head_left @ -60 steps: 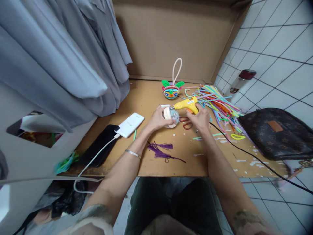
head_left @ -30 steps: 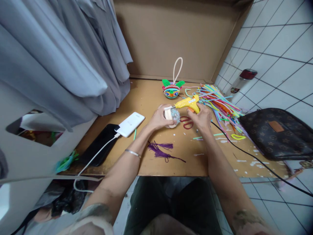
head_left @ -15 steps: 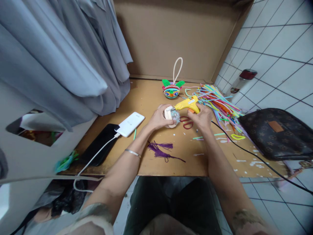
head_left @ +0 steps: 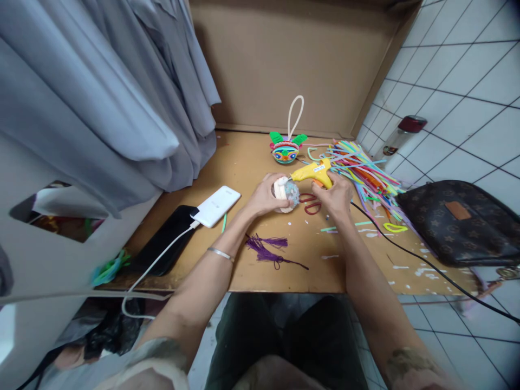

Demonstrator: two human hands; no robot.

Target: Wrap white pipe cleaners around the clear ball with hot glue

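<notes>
My left hand (head_left: 266, 196) is closed around a small round craft piece (head_left: 291, 194), pale cream on its left part and fuzzy blue-grey on its right. In my right hand (head_left: 338, 194) is a yellow glue gun (head_left: 311, 172), its nozzle pointing left at the upper part of the craft piece. Whether the tip touches cannot be made out. Red-handled scissors (head_left: 312, 207) lie on the table between the hands, partly covered. Nearer to me are purple tassels (head_left: 266, 250). Behind the hands sits a colourful lion-head ornament (head_left: 285, 153) with green ears and a white loop.
At the right lie a heap of coloured pipe cleaners (head_left: 361, 168), a brown patterned bag (head_left: 463, 222) and a clear bottle with a red lid (head_left: 404, 132). A black cord (head_left: 422, 264) runs off right. A white power bank (head_left: 219, 206) and black phone (head_left: 166, 249) lie left, beside a grey curtain (head_left: 134, 81).
Almost nothing differs. The glue gun and its nozzle have shifted very slightly to the right, and both hands keep their holds.
</notes>
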